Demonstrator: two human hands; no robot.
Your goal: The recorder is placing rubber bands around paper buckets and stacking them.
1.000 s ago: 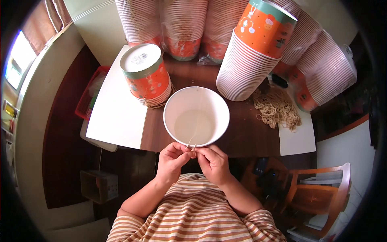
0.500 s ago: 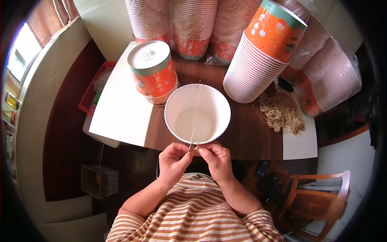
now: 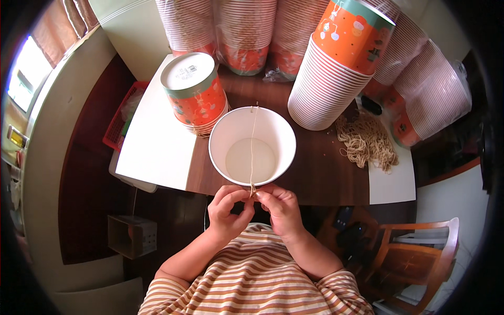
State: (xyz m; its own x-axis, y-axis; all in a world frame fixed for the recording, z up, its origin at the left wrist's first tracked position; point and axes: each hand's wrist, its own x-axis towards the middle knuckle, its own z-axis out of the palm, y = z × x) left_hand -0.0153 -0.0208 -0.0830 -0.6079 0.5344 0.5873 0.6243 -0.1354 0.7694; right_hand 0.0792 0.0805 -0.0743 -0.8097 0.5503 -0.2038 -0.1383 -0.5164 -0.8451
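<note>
A white paper bucket (image 3: 281, 135) stands mouth up at the table's near edge. Across its mouth runs a beige string (image 3: 253, 142), from the far rim down to the near rim. Just outside that near rim, my left hand (image 3: 230, 209) and my right hand (image 3: 280, 207) are both closed in a pinch on the string, fingertips almost touching. A small knot or loop shows between the fingers; its exact form is too small to make out. The bucket's outer wall is hidden from above.
Upside-down orange buckets (image 3: 197, 102) stand to the left. A tall nested bucket stack (image 3: 328, 84) rises at the right, beside a pile of beige strings (image 3: 367, 142). Plastic-wrapped bucket stacks (image 3: 244, 37) line the back. A wooden chair (image 3: 415, 257) is at the lower right.
The two strands over the bucket's mouth have drawn together into nearly one line. The loose loop at the near rim is gathered into a knot; my fingers have shifted slightly.
</note>
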